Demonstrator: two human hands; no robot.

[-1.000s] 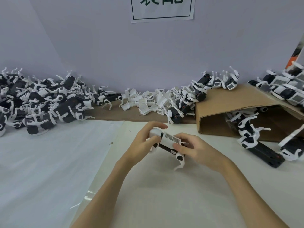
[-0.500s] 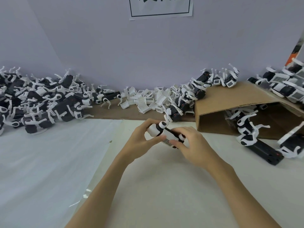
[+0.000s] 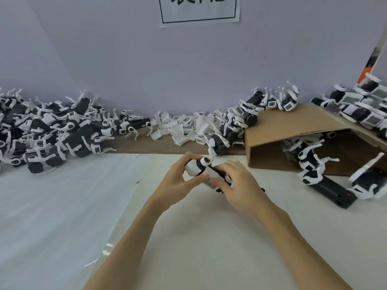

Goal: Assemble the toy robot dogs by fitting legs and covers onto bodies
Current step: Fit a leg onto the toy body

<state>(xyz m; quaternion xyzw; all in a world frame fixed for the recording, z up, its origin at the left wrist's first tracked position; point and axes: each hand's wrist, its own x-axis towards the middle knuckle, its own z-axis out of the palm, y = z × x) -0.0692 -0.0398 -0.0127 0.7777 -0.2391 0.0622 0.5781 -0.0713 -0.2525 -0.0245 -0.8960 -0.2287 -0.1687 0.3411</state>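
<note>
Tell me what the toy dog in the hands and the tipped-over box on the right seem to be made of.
Toy dog: apparently moulded plastic, smooth white shell over black parts, with a printed barcode label. Box: brown cardboard, matte, with a raw cut edge along its open mouth.

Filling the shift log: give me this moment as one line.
stage: cover fitting | left hand: grips toy dog | right hand: presses its barcoded cover | loose covers: piled by wall
</note>
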